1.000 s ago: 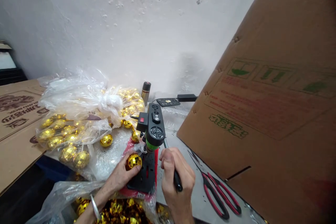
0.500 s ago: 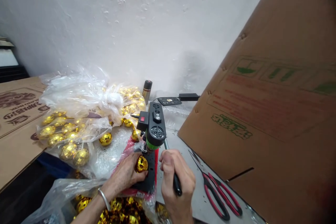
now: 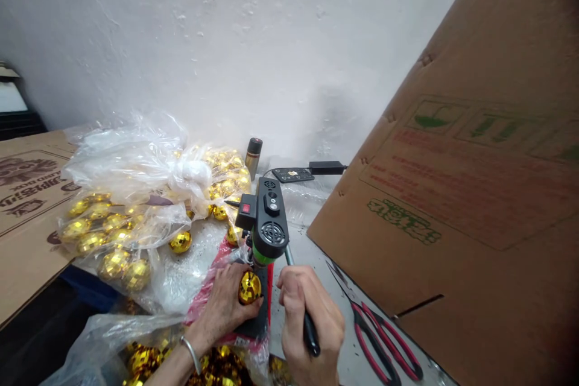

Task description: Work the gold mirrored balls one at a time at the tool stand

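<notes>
A small bench drill press (image 3: 271, 217), black with a green ring under its head, stands in the middle. My left hand (image 3: 228, 301), with a silver bangle at the wrist, is closed round a gold mirrored ball (image 3: 250, 287). The ball rests over the black base (image 3: 257, 324), just in front of the drill head; the drill bit is hidden. Dark marks show on the ball's upper side. To the right, my right hand (image 3: 312, 319) is wrapped round the press's lever handle (image 3: 311, 336), whose black end sticks out below the fingers.
Plastic bags (image 3: 131, 160) of gold balls lie at left, one loose ball (image 3: 180, 242) beside them. More balls (image 3: 221, 368) fill an open bag below my left arm. Red-handled scissors (image 3: 384, 338) lie at right, against a large cardboard box (image 3: 434, 205). A spray can (image 3: 253, 158) stands behind.
My left hand and the ball have shifted slightly right and toward me. My right hand, still on the lever handle, has moved a little down and right.
</notes>
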`<state>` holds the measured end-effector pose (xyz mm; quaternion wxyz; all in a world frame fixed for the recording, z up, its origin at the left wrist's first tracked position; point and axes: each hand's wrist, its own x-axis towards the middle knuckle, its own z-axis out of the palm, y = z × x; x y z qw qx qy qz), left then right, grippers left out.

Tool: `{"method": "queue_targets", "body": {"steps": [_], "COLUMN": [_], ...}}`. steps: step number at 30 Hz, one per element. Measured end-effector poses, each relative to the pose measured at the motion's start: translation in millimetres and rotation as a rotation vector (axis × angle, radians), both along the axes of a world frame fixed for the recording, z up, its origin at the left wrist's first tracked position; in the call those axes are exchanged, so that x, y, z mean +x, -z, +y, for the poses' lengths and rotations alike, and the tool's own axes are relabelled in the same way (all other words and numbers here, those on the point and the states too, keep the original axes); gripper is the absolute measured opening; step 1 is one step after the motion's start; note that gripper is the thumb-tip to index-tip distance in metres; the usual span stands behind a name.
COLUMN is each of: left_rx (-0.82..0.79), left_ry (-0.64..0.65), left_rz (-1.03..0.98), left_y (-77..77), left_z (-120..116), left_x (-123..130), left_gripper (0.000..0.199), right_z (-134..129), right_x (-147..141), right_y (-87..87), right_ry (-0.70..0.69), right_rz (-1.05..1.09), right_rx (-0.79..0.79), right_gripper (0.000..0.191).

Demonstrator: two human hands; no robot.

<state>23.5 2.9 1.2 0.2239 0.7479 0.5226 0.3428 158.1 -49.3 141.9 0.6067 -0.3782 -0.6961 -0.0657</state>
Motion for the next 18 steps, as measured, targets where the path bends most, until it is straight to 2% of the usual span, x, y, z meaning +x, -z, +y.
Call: {"method": "queue_targets", "body": {"steps": [5,10,14,18], "left_rx": [-0.122,-0.148,-0.154,-0.159], "left_ry": [0.016,0.006,0.014,0.005], "left_rz": [0.001,0.001,-0.005,-0.001], "left_y": [0.5,-2.6,-1.0,-0.8], "left_z": [-0.9,-1.2,-1.1,-1.2], "left_x": [1.1,3.5,4.4,5.2], "left_gripper": [0.032,0.029,0.030,0.032], "right_z": [-1.4,-2.8,0.8,4.7], "right_x": [1.3,0.2,-7.4,-14.2], "right_y": [6.2,27.4,46.1,55.8], "right_ry": [0.000,-0.026,0.034,0.067], "right_rz": [0.010,0.048,0.144,0.203], "right_rx": [-0.026,-0.021,0.054,0.091], "right_gripper": [0.025,0.026,0.030,0.032]}}
